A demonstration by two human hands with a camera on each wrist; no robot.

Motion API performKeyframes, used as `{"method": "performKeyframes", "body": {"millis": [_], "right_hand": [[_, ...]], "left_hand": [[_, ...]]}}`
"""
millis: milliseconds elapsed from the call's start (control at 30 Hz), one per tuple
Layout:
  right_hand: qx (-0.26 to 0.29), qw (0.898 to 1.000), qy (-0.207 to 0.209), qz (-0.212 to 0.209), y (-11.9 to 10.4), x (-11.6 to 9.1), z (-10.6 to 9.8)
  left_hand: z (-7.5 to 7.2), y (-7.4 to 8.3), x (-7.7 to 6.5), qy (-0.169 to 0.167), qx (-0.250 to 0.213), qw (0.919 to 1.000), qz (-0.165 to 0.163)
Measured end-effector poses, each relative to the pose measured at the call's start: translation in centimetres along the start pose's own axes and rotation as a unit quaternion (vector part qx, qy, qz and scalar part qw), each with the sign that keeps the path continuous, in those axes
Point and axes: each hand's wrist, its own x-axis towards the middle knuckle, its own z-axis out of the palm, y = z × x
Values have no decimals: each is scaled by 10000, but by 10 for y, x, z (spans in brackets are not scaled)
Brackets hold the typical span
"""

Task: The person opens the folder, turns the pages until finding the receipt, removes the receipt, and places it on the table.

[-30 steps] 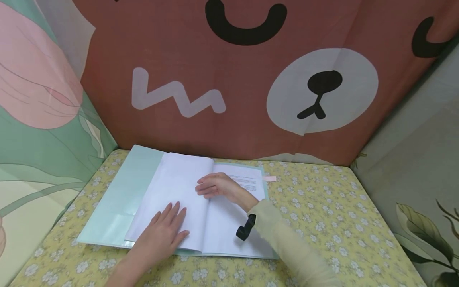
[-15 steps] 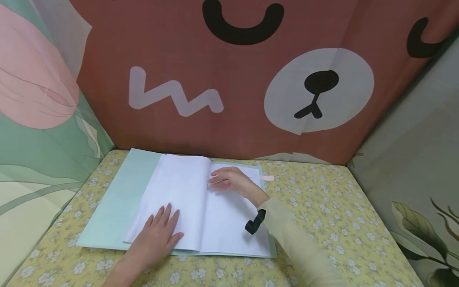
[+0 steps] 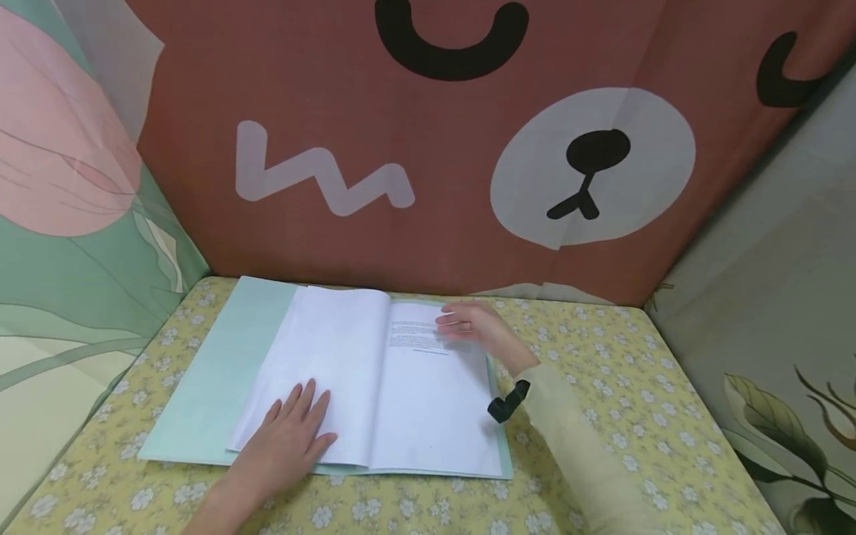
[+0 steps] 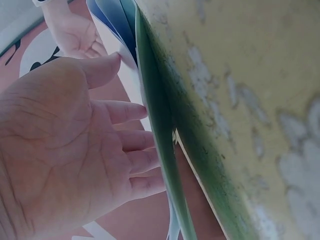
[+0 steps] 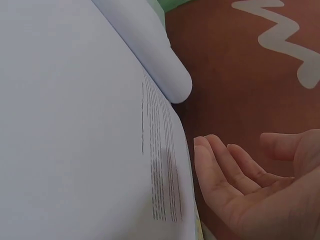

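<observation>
A light green folder lies spread on the table with white paper sheets inside it. The turned sheets form a blank left page that curves up toward the fold. Several lines of small print run across the top of the right page. My left hand rests on the lower left page with its fingers straight and apart. In the left wrist view the fingertips touch the paper near the folder's edge. My right hand hovers just above the printed page's upper right corner, fingers loosely bent around nothing.
A yellow flowered cloth covers the table. Behind it hangs a brown curtain with a bear print, close to the table's back edge. Patterned fabric also hangs at both sides. A black band is worn on the right wrist.
My right hand has moved rightward from the fold to the page's outer corner, uncovering the printed lines and covering the pink tab. The left hand stays on the left page.
</observation>
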Motion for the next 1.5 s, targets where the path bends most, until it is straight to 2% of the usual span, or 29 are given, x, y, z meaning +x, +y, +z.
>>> {"method": "performKeyframes", "body": {"millis": [100,300,700,967,1500], "right_hand": [[-108,9997,215,9,3,1,-15],[112,9985,515,125,5,1,-37],[117,9908,1306,338,8,-1,-55],[104,9911,1288,310,14,-2,-65],[128,9912,1214,518,25,-1,-69]], "left_hand": [[0,-1,0,-12,47,10000,12],[-2,-2,2,58,177,9998,16],[-5,2,3,-63,83,9999,-82],[-5,3,4,-210,102,9996,-178],[-2,3,4,-214,153,9995,-147]]}}
